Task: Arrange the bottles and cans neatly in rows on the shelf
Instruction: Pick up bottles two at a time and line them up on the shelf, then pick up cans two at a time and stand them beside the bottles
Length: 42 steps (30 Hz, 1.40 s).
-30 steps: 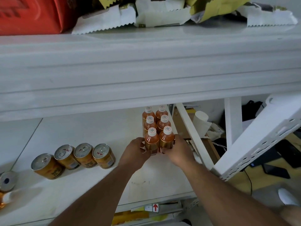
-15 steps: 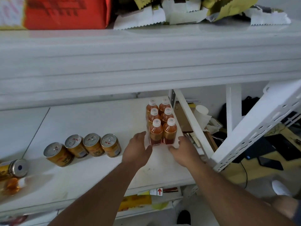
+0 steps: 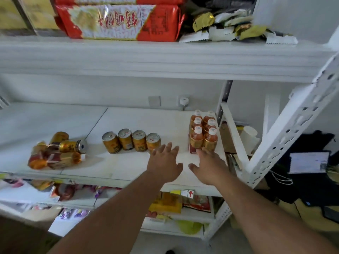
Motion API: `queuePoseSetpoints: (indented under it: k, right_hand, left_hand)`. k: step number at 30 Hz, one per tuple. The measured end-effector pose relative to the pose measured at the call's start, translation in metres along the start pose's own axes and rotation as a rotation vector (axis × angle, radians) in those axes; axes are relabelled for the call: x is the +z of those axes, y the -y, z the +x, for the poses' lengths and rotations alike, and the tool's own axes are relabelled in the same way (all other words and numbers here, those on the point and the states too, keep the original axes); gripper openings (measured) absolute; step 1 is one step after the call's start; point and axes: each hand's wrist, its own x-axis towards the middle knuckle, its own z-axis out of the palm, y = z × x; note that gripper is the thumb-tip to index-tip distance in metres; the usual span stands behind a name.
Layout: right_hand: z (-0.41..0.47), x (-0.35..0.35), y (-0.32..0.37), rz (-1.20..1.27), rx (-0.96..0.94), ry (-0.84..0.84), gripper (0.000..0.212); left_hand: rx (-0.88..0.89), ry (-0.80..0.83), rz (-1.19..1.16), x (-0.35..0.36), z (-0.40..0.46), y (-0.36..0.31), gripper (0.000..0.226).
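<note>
Several amber bottles [image 3: 203, 132] with white caps stand in two neat columns at the right end of the white shelf [image 3: 132, 165]. Left of them, a row of gold cans [image 3: 131, 139] stands upright. A loose heap of cans and bottles [image 3: 56, 153] lies on its side at the shelf's left. My left hand [image 3: 165, 165] hovers with fingers spread, just in front of the rightmost can, holding nothing. My right hand [image 3: 209, 165] is also spread and empty, its fingertips close to the front bottles' base.
The upper shelf [image 3: 165, 57] juts out overhead, carrying a red snack pack [image 3: 119, 22] and torn wrappers. A perforated white upright [image 3: 286, 132] slants at the right. Snack packets fill the shelf below [image 3: 82, 195]. Boxes and a white cup [image 3: 248, 132] sit beyond the shelf's right end.
Both hands have let go of the front bottles and drawn back toward me with fingers spread. The view has lifted and swung left, revealing the heap of cans.
</note>
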Motion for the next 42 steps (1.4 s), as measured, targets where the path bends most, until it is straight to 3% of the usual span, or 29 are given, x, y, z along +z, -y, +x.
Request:
queuePoseSetpoints:
  k: [13, 26, 34, 42]
  right_hand:
    - [-0.077, 0.028, 0.042, 0.041, -0.127, 0.058, 0.075]
    - [-0.116, 0.056, 0.16, 0.061, -0.069, 0.066, 0.076]
    - [-0.12, 0.067, 0.224, 0.055, -0.037, 0.008, 0.077]
    - [-0.085, 0.063, 0.235, 0.038, -0.013, -0.04, 0.079]
  left_hand:
    - [-0.121, 0.048, 0.067, -0.012, -0.109, 0.017, 0.076]
    - [-0.113, 0.023, 0.01, -0.032, -0.182, 0.131, 0.073]
    - [-0.087, 0.018, -0.035, -0.043, -0.2, 0.195, 0.075]
    - [-0.039, 0.011, -0.026, -0.046, -0.165, 0.212, 0.076]
